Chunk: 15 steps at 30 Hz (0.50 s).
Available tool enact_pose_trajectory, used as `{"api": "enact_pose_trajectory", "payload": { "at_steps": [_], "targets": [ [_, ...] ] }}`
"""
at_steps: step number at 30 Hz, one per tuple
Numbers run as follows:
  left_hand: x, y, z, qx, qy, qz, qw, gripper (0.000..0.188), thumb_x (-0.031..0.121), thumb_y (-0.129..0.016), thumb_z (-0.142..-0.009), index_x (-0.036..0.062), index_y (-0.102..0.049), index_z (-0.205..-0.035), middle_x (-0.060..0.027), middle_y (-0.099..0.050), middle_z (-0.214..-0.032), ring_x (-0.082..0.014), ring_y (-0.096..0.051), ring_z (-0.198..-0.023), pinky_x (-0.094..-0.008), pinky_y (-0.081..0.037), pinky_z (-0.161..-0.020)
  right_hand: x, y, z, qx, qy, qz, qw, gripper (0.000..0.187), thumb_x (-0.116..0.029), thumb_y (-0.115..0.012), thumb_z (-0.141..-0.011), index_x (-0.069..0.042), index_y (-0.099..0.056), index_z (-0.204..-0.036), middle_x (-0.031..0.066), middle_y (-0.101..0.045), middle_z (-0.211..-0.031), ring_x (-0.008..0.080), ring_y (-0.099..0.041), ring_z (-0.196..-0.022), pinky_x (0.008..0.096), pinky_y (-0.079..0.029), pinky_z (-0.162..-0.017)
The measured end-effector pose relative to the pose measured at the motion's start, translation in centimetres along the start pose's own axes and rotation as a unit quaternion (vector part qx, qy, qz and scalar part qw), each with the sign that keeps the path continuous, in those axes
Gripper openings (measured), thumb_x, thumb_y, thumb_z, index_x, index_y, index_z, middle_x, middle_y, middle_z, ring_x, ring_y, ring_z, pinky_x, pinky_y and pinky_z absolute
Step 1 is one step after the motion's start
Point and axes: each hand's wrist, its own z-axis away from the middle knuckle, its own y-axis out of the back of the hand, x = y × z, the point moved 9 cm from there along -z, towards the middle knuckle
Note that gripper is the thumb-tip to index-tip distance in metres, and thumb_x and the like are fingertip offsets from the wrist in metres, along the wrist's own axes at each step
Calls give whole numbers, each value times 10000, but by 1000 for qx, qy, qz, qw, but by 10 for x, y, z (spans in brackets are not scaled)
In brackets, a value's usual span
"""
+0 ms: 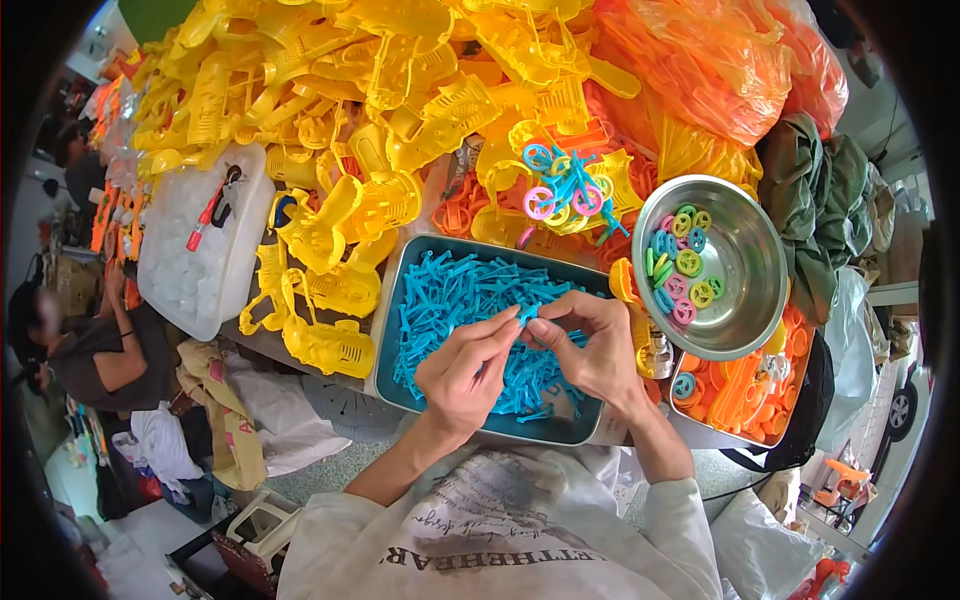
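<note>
Over a teal metal tray (545,432) heaped with small blue plastic parts (445,300), my two hands meet at the fingertips. Thumb and fingers of my left hand (465,368) pinch one side of a small blue plastic part (527,312). My right hand (597,345) grips the same piece from the other side, its fingers curled. Most of the piece is hidden by the fingertips. Right of the tray stands a steel bowl (752,250) holding several small coloured wheels (688,262). Beyond the tray sits a small pile of toy bicycles (570,190) with pink, blue and yellow wheels.
Yellow plastic shells (340,210) pile high across the back. A white tub (165,250) with a red-handled screwdriver (207,220) stands left. Orange parts fill a box (735,400) below the bowl. Orange plastic bags (710,70) lie back right. Another person (100,350) sits far left.
</note>
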Motion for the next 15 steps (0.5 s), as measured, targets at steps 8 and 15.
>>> {"api": "enact_pose_trajectory", "payload": {
  "at_steps": [8,15],
  "targets": [
    [1,5,-14,-27,25,15,999,149,-72,-705,-790,-11,-664,-919,-145,-699,-982,-217,-681,-851,-275,-554,-690,-9,-11,1,16,29,-77,996,114,-35,-713,-851,40,-657,-916,80,-667,-869,115,-639,-800,237,-518,-692],
    [-72,59,-24,28,269,-15,963,180,8,-688,-811,45,-678,-987,-89,-628,-965,-240,-614,-856,-310,-491,-677,-13,19,-6,59,45,-54,996,102,-33,-701,-860,34,-673,-933,86,-663,-898,90,-597,-761,206,-471,-639]
  ]
}}
